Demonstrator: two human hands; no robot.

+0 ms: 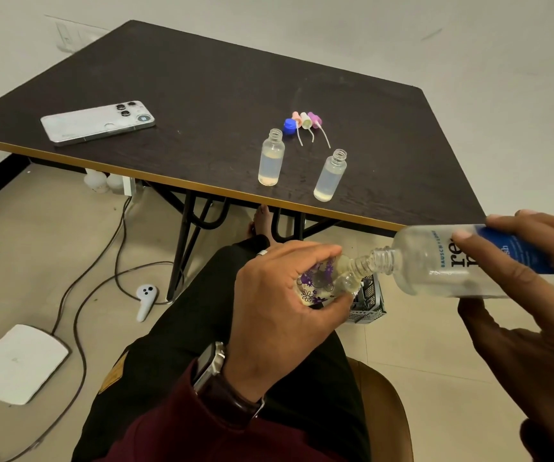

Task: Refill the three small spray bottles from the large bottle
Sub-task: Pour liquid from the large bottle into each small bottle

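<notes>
Head view only. Right hand [518, 295] wrapped round the large bottle [462, 261], fingers [465, 235] closed over its blue label, bottle tipped almost level with its open neck pointing left, so the remaining clear liquid pools along the lower wall and runs toward the mouth. Left hand [275, 305] closed round the third small bottle [322, 281], the one with purple flower print, held over the lap below the near edge of the table [202, 95] and angled so its mouth meets the large neck; mouths touching or just apart, cannot tell which. Probably held off the table to bring the two narrow openings together by feel and sight, at the cost of any spill landing on the trousers. On the table, near its near edge, two small clear bottles [271, 158] and [330, 175] standing upright, uncapped, each mostly full, likely already filled. Just beyond them a cluster of removed tops, a blue cap [289, 125] and three spray heads [307, 121] lying on their sides with dip tubes trailing toward the near side, kept close for refitting. Far to the left, a phone [97, 123] face down, well apart from the pouring. Judged step: filling the last of three; capping not yet done.
</notes>
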